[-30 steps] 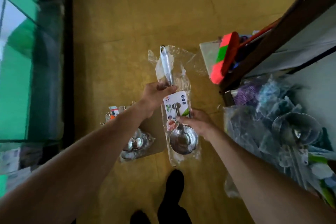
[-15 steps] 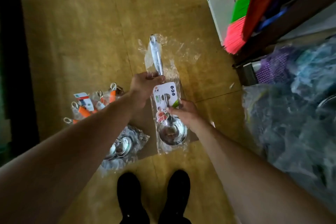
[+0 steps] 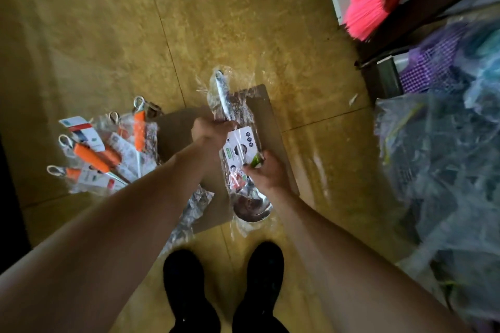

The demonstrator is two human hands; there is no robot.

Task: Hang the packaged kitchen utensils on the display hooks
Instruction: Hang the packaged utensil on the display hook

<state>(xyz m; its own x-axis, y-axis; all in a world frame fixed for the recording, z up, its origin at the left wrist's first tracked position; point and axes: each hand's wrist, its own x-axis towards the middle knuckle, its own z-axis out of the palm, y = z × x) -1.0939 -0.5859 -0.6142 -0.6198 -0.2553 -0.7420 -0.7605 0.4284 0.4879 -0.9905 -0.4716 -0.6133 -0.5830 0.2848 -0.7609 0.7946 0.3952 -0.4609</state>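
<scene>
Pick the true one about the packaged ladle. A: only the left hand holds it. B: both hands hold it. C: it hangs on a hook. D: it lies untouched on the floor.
B: the left hand grips the handle of the packaged ladle, and the right hand pinches it nearer the bowl.

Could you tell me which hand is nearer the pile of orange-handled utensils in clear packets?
Left. The left hand grips the packaged steel ladle by its handle just right of the orange-handled utensil pile; the right hand holds its card farther right.

Yellow floor (image 3: 243, 21): cardboard sheet (image 3: 267, 119), packaged utensils (image 3: 94, 157).
</scene>
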